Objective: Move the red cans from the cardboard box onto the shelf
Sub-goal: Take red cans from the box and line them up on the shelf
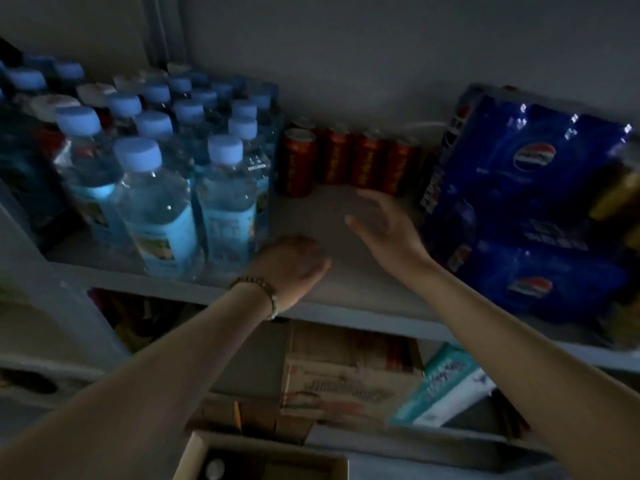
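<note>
Several red cans [346,161] stand in a row at the back of the grey shelf [325,299], with one can [299,164] nearer the front at the left. My right hand [384,223] hovers open over the bare shelf surface just in front of the row and holds nothing. Lower left of it, my left hand [294,265], with a watch on the wrist, hangs over the shelf's front part; its fingers are curled and nothing shows in them. The open cardboard box [194,459] sits at the bottom edge, its inside dark.
Shrink-wrapped water bottles [166,174] with blue caps fill the shelf's left side. Blue cola packs [533,209] are stacked on the right. Under the shelf lie a printed carton [346,379] and a teal package [446,386].
</note>
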Tool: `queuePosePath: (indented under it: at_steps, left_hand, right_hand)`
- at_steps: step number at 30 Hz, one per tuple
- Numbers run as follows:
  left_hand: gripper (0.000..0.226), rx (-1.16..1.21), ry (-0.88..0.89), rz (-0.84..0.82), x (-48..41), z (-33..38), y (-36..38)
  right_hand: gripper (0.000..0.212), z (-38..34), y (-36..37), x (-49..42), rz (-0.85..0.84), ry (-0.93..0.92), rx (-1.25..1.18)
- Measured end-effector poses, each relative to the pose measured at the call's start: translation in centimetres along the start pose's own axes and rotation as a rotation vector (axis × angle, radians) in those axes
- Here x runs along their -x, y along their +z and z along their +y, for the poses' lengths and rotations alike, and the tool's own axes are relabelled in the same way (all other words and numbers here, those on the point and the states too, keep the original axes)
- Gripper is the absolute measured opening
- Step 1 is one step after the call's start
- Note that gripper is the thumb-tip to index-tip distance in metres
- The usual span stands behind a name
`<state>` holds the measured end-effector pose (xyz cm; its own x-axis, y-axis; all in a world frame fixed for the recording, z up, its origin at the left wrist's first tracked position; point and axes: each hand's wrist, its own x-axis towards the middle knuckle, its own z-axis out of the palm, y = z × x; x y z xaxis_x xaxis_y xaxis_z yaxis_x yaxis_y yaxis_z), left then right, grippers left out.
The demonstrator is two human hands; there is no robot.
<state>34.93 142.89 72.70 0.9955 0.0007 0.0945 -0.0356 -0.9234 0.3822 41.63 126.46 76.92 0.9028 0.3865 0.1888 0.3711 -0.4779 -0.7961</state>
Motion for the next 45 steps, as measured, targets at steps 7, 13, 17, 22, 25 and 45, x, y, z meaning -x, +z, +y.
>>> queuePosePath:
  at_steps: [7,13,17,22,25,45]
  left_hand:
    - [0.056,-0.043,0.248,0.334,8.7,0.9,3.6]
    - [0.055,-0.028,0.281,0.087,18.8,-4.2,15.6]
    - [0.067,-0.022,0.007,-0.221,23.0,-9.2,24.4]
    - [0.065,-0.012,-0.21,-0.439,26.3,-14.2,34.6]
    - [0.062,0.011,-0.303,-0.475,28.2,-16.7,40.9]
    - [0.097,-0.089,-0.195,-0.707,28.9,-27.8,64.4]
  right_hand:
    - [0.047,4.9,1.8,15.1,0.041,-0.175,0.342]
    - [0.049,10.9,9.6,23.7,-0.14,-0.144,0.337]
    - [0.047,18.6,16.5,27.8,-0.29,0.14,0.232]
    - [0.055,28.8,24.8,30.9,-0.486,0.466,0.229]
    - [0.059,34.3,29.9,32.5,-0.497,0.599,0.15]
    - [0.059,55.5,51.3,35.6,-0.553,0.641,0.022]
